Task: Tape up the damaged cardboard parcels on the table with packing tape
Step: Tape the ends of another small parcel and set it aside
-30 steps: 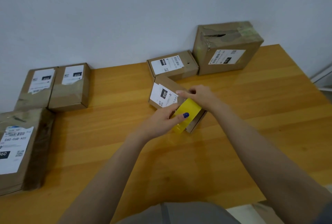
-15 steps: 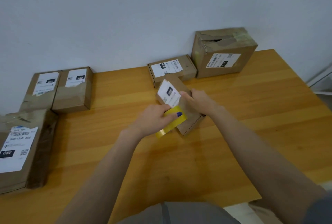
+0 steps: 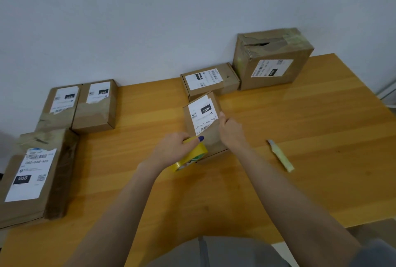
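A small cardboard parcel with a white label lies mid-table. My right hand grips its right side, thumb on the label's edge. My left hand is closed around a yellow roll of packing tape that rests against the parcel's near left corner. A strip of clear tape seems to run over the parcel's near end.
A pale yellow-green cutter lies on the wooden table right of my hands. Another small parcel and a big torn box stand at the back wall. Two parcels and a large one sit left.
The parcel has turned so that its label faces up and square to me. The tape roll has come down to its near left corner. The cutter has come into sight on the right.
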Action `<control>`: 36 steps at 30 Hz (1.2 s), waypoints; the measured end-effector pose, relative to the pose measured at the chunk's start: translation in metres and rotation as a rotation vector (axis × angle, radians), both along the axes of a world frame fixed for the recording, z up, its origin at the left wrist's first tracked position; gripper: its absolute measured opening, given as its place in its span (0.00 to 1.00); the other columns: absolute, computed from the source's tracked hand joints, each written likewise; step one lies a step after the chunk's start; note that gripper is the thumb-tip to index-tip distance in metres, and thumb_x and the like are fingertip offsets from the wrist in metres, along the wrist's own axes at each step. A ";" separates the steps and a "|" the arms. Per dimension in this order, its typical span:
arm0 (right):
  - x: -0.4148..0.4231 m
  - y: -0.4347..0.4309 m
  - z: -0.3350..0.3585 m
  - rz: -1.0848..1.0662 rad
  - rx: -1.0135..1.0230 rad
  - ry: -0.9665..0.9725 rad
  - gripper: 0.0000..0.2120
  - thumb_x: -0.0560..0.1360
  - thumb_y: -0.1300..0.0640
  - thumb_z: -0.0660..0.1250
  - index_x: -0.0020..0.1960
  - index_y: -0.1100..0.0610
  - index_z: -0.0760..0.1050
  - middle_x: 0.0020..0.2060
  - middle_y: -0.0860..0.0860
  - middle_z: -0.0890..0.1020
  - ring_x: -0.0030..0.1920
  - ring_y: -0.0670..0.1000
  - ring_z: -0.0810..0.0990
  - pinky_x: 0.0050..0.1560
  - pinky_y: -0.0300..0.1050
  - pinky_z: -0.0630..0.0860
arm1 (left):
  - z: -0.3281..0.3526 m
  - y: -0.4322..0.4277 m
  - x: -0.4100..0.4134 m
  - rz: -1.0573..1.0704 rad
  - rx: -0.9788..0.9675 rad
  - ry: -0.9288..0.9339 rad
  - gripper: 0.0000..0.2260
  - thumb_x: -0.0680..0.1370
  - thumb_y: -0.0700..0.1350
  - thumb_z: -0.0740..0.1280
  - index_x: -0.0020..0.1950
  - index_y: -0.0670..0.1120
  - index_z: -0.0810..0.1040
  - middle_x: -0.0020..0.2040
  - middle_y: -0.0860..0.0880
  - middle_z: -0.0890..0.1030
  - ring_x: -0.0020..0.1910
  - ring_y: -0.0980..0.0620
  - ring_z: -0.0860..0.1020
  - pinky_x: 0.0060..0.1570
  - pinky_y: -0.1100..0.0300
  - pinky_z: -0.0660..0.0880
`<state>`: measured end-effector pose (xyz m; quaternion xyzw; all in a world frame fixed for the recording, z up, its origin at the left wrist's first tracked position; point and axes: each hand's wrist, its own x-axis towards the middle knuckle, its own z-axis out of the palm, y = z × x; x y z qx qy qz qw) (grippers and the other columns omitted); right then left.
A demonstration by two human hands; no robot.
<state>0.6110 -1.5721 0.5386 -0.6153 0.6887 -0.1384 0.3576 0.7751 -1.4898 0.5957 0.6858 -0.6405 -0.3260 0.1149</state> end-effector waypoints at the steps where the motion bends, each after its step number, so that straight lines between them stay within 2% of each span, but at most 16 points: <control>1: -0.002 0.000 0.000 0.001 -0.002 0.014 0.35 0.81 0.39 0.42 0.50 0.65 0.76 0.44 0.60 0.80 0.43 0.56 0.78 0.38 0.44 0.71 | 0.001 0.000 0.003 0.007 0.008 0.039 0.20 0.80 0.56 0.59 0.34 0.45 0.68 0.31 0.48 0.68 0.30 0.51 0.66 0.32 0.57 0.59; 3: -0.006 -0.001 -0.003 0.026 0.014 0.034 0.36 0.81 0.38 0.42 0.44 0.65 0.76 0.42 0.60 0.79 0.39 0.55 0.77 0.37 0.44 0.69 | 0.001 -0.002 0.012 0.021 0.028 0.098 0.19 0.80 0.55 0.60 0.33 0.46 0.67 0.29 0.50 0.66 0.29 0.52 0.65 0.31 0.58 0.58; 6: -0.011 0.000 -0.006 0.076 0.032 0.031 0.33 0.81 0.37 0.43 0.34 0.60 0.69 0.41 0.60 0.77 0.35 0.52 0.73 0.38 0.45 0.68 | -0.004 -0.003 0.020 0.016 0.036 0.067 0.21 0.78 0.60 0.61 0.35 0.45 0.73 0.30 0.50 0.72 0.31 0.51 0.70 0.31 0.58 0.63; 8: -0.012 -0.001 -0.007 0.102 0.039 0.012 0.32 0.81 0.38 0.43 0.30 0.58 0.65 0.34 0.56 0.74 0.30 0.50 0.69 0.36 0.45 0.68 | -0.007 -0.005 0.018 -0.009 0.027 -0.128 0.22 0.76 0.65 0.59 0.45 0.47 0.79 0.35 0.49 0.77 0.36 0.49 0.75 0.32 0.57 0.66; 11: -0.013 -0.001 -0.003 0.107 0.063 0.014 0.33 0.81 0.39 0.42 0.30 0.59 0.67 0.31 0.55 0.74 0.29 0.50 0.69 0.30 0.43 0.66 | -0.005 -0.010 0.008 -0.033 0.045 -0.443 0.22 0.76 0.67 0.56 0.57 0.54 0.79 0.39 0.50 0.77 0.40 0.49 0.75 0.31 0.60 0.67; 13: -0.019 -0.001 -0.008 0.092 0.076 0.027 0.33 0.81 0.37 0.41 0.32 0.58 0.68 0.34 0.57 0.75 0.33 0.52 0.72 0.39 0.46 0.74 | -0.003 -0.013 0.006 -0.062 0.095 -0.629 0.26 0.76 0.69 0.54 0.56 0.51 0.78 0.41 0.50 0.75 0.40 0.48 0.74 0.34 0.60 0.68; 15: -0.021 -0.001 -0.013 0.079 0.091 0.018 0.34 0.80 0.36 0.40 0.33 0.58 0.70 0.37 0.58 0.76 0.39 0.54 0.74 0.52 0.52 0.76 | -0.005 -0.010 0.011 -0.053 0.138 -0.700 0.30 0.74 0.71 0.52 0.49 0.48 0.78 0.39 0.51 0.74 0.38 0.49 0.73 0.34 0.60 0.68; 16: -0.022 -0.001 -0.014 0.075 0.087 0.005 0.34 0.80 0.36 0.41 0.33 0.58 0.71 0.38 0.58 0.77 0.39 0.54 0.74 0.54 0.53 0.74 | -0.007 -0.009 0.015 -0.024 0.152 -0.643 0.29 0.74 0.71 0.52 0.43 0.48 0.77 0.36 0.51 0.73 0.36 0.50 0.72 0.33 0.60 0.67; 18: -0.028 0.000 -0.013 0.067 0.085 -0.013 0.34 0.80 0.36 0.42 0.32 0.59 0.70 0.35 0.57 0.77 0.38 0.53 0.73 0.51 0.51 0.72 | -0.012 -0.005 0.024 0.042 0.173 -0.379 0.26 0.76 0.68 0.55 0.33 0.46 0.67 0.29 0.51 0.67 0.28 0.52 0.66 0.28 0.60 0.61; 21: -0.039 -0.004 -0.005 0.039 0.111 0.000 0.35 0.80 0.35 0.42 0.37 0.60 0.74 0.35 0.56 0.76 0.38 0.53 0.73 0.44 0.47 0.68 | -0.010 0.000 0.038 0.078 0.115 -0.014 0.23 0.80 0.57 0.59 0.31 0.46 0.60 0.27 0.50 0.59 0.23 0.55 0.57 0.28 0.59 0.53; 23: -0.043 -0.005 0.000 0.041 0.143 -0.018 0.36 0.78 0.33 0.43 0.41 0.60 0.77 0.34 0.54 0.74 0.37 0.52 0.72 0.38 0.46 0.67 | -0.007 0.002 0.047 0.076 0.030 0.020 0.22 0.81 0.53 0.60 0.30 0.45 0.61 0.27 0.50 0.60 0.24 0.55 0.58 0.29 0.59 0.54; 26: -0.045 -0.009 0.012 0.027 0.127 -0.058 0.35 0.76 0.30 0.46 0.37 0.59 0.72 0.33 0.53 0.74 0.34 0.52 0.71 0.34 0.44 0.65 | -0.004 0.009 0.047 0.084 -0.061 0.014 0.21 0.80 0.53 0.62 0.29 0.46 0.64 0.27 0.50 0.63 0.26 0.53 0.63 0.30 0.57 0.57; 29: -0.046 -0.014 0.026 0.014 0.069 -0.110 0.33 0.76 0.29 0.48 0.35 0.58 0.68 0.33 0.54 0.73 0.35 0.53 0.71 0.36 0.45 0.66 | -0.001 0.015 0.047 0.156 -0.128 0.046 0.21 0.79 0.51 0.63 0.28 0.48 0.65 0.25 0.52 0.64 0.24 0.56 0.63 0.29 0.59 0.58; 32: -0.049 -0.014 0.033 0.023 0.059 -0.120 0.35 0.75 0.29 0.48 0.39 0.60 0.72 0.37 0.56 0.77 0.38 0.54 0.73 0.39 0.46 0.69 | 0.000 0.019 0.046 0.158 -0.142 0.044 0.20 0.79 0.51 0.63 0.29 0.47 0.67 0.25 0.52 0.65 0.24 0.56 0.64 0.28 0.59 0.58; 34: -0.049 -0.013 0.034 0.036 0.063 -0.115 0.38 0.75 0.28 0.48 0.42 0.63 0.75 0.43 0.58 0.80 0.43 0.56 0.77 0.44 0.48 0.72 | 0.000 0.021 0.046 0.154 -0.156 0.047 0.20 0.79 0.52 0.63 0.29 0.47 0.67 0.25 0.51 0.65 0.24 0.56 0.65 0.28 0.60 0.58; 36: -0.049 -0.012 0.036 0.037 0.061 -0.120 0.39 0.74 0.27 0.48 0.44 0.63 0.76 0.46 0.60 0.81 0.43 0.55 0.77 0.46 0.49 0.72 | -0.001 0.023 0.046 0.159 -0.175 0.052 0.20 0.79 0.52 0.64 0.28 0.49 0.67 0.25 0.52 0.65 0.24 0.56 0.65 0.28 0.60 0.57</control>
